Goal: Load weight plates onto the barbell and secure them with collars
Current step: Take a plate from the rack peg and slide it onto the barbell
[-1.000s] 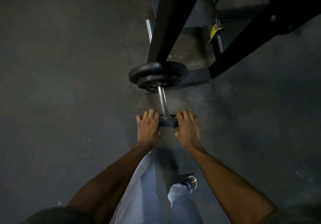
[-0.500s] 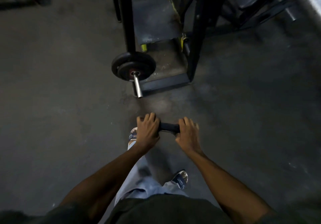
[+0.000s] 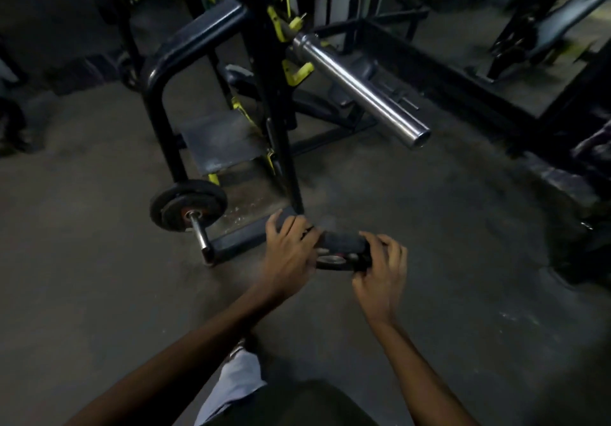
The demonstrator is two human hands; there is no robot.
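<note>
A small black weight plate (image 3: 340,251) hangs between both hands above the floor. My left hand (image 3: 289,253) grips its left edge and my right hand (image 3: 380,267) grips its right edge. The plate is tilted, and its pale centre hole shows underneath. The shiny steel barbell sleeve (image 3: 360,90) is bare; it sticks out toward me from the black rack (image 3: 277,121), above and beyond the plate. Low on the left, two black plates (image 3: 186,209) sit on a thin storage peg (image 3: 200,237) of the rack.
The rack's black base bar (image 3: 238,243) lies on the floor just left of my left hand. Yellow hooks (image 3: 296,72) hang on the upright. More dark gym frames (image 3: 496,62) stand at the back right. My leg (image 3: 231,382) is below.
The small plate has come off the thin peg and risen with both hands, moving right of the peg. My view has lifted, so the barbell sleeve now shows.
</note>
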